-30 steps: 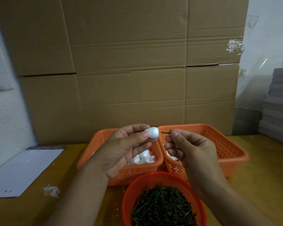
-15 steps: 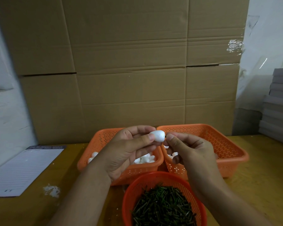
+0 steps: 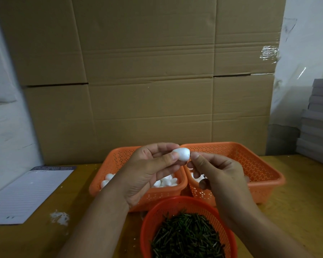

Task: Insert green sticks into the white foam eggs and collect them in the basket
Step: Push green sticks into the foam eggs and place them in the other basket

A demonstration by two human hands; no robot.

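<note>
My left hand [image 3: 149, 170] pinches a white foam egg [image 3: 181, 154] between thumb and fingers, above the two rectangular baskets. My right hand [image 3: 218, 175] has its thumb and fingertips pressed against the egg's right end; the green stick is hidden between them. The left orange basket [image 3: 108, 164] holds several plain white eggs [image 3: 166, 182]. In the right orange basket [image 3: 259, 170] a few white eggs [image 3: 199, 177] show past my fingers. A round red basket [image 3: 175, 203] full of green sticks [image 3: 188, 237] sits nearest to me.
A lined notepad [image 3: 28, 192] lies on the wooden table [image 3: 296, 202] at the left, with white foam crumbs [image 3: 60, 217] beside it. A wall of cardboard boxes [image 3: 147, 81] stands behind the baskets. Grey stacked boards [image 3: 319, 118] sit at the far right.
The visible green stick tip has gone from sight as my right hand closed in on the egg. Both hands met and shifted slightly right.
</note>
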